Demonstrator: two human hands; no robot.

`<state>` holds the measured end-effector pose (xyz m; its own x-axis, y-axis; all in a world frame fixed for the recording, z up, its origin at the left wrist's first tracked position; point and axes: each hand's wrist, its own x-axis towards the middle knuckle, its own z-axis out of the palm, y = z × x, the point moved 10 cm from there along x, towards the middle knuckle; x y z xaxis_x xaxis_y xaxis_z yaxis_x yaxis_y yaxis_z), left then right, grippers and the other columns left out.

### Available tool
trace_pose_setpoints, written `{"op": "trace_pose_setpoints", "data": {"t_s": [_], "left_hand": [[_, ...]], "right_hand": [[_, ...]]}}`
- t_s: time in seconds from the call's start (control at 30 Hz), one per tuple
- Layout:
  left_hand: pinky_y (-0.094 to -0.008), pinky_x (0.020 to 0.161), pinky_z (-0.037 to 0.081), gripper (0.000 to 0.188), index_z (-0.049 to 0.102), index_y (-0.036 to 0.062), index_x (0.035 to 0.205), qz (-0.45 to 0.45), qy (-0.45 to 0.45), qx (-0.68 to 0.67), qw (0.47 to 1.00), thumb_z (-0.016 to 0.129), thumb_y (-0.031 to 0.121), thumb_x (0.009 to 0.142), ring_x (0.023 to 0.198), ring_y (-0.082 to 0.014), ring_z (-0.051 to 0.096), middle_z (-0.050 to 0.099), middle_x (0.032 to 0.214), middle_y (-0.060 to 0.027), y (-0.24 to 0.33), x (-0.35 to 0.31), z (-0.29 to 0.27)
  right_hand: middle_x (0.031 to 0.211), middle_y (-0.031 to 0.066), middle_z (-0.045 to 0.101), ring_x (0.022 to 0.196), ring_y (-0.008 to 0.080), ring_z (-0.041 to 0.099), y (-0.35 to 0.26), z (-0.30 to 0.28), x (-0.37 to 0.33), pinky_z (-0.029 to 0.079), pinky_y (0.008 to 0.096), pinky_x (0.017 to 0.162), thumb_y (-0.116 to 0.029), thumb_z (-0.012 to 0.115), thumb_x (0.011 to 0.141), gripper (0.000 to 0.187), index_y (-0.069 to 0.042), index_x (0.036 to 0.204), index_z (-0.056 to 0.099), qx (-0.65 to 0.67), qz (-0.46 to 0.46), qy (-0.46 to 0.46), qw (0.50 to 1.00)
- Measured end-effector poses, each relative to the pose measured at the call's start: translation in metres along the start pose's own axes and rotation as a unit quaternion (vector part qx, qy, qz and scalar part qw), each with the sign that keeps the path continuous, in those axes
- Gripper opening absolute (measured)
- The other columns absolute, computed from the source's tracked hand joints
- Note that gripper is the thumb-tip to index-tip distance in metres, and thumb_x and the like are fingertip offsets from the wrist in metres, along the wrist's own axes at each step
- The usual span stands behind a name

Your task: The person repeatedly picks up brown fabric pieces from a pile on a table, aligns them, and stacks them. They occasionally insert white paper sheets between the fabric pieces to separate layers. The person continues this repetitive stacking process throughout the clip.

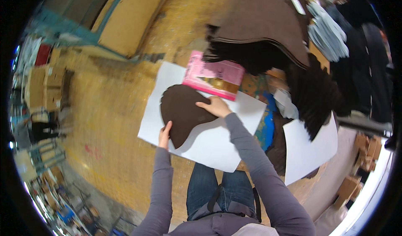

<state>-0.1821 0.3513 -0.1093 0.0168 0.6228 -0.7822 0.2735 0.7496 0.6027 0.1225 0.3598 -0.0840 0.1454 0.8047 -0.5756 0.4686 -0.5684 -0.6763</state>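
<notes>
A dark brown cut piece of sheet material [184,110], rounded at one end with a scalloped edge, is held by both my hands above a white sheet [209,146]. At its lower left edge, my left hand [165,135] pinches it between thumb and fingers. My right hand [215,107] grips its right side, thumb on top. Beyond the piece, a pink printed packet [213,74] lies over the far edge of the white sheet. Parts of the brown piece under my fingers are hidden.
Large stacks of brown cut pieces [259,22] rise at the far right, with ragged dark edges. Another white sheet [310,146] lies to the right. Grey folded pieces [328,33] sit behind the stacks. A yellow cabinet [130,18] stands at the far left, cardboard boxes [46,85] farther left.
</notes>
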Motion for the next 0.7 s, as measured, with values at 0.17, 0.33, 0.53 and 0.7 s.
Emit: {"op": "trace_pose_setpoints", "data": {"t_s": [0.17, 0.33, 0.53, 0.7], "left_hand": [[-0.0396, 0.103, 0.04, 0.066, 0.039, 0.001, 0.138, -0.027, -0.193, -0.305, 0.932, 0.05, 0.047, 0.093, 0.12, -0.0285, 0.05, 0.049, 0.135, -0.0154, 0.009, -0.033, 0.063], [-0.0375, 0.099, 0.043, 0.069, 0.041, 0.0025, 0.137, -0.027, -0.114, -0.268, 0.956, 0.054, 0.051, 0.089, 0.117, -0.0262, 0.052, 0.05, 0.134, -0.0119, -0.045, -0.07, 0.077], [-0.0396, 0.097, 0.043, 0.073, 0.044, 0.0035, 0.134, 0.01, 0.032, -0.223, 0.974, 0.063, 0.053, 0.084, 0.117, -0.028, 0.052, 0.051, 0.132, -0.0113, -0.085, -0.055, 0.035], [-0.0411, 0.098, 0.04, 0.068, 0.047, 0.0045, 0.13, 0.061, 0.448, 0.32, 0.833, 0.068, 0.046, 0.081, 0.118, -0.028, 0.049, 0.051, 0.13, -0.0129, -0.022, -0.108, -0.002]], "right_hand": [[0.089, 0.0279, 0.066, 0.086, 0.0394, 0.065, -0.005, 0.009, -0.005, 0.05, 0.0432, 0.081, -0.072, 0.058, 0.07, 0.083, 0.009, 0.085, 0.068, -0.076, -0.016, -0.001, 0.997], [0.122, 0.0258, 0.054, 0.116, 0.0368, 0.052, 0.037, 0.007, -0.042, 0.04, 0.0401, 0.099, -0.047, 0.065, 0.079, 0.065, 0.004, 0.119, 0.057, 0.011, -0.077, 0.022, 0.997], [0.12, 0.0137, 0.054, 0.115, 0.0275, 0.05, 0.067, -0.184, -0.222, 0.038, 0.0363, 0.1, -0.015, 0.065, 0.084, 0.039, -0.003, 0.12, 0.053, 0.157, -0.217, 0.48, 0.835], [0.14, 0.0227, 0.035, 0.129, 0.0377, 0.036, 0.219, -0.304, -0.381, 0.032, 0.0426, 0.105, -0.033, 0.079, 0.073, 0.077, 0.002, 0.132, 0.041, -0.087, 0.074, 0.736, 0.667]]}}
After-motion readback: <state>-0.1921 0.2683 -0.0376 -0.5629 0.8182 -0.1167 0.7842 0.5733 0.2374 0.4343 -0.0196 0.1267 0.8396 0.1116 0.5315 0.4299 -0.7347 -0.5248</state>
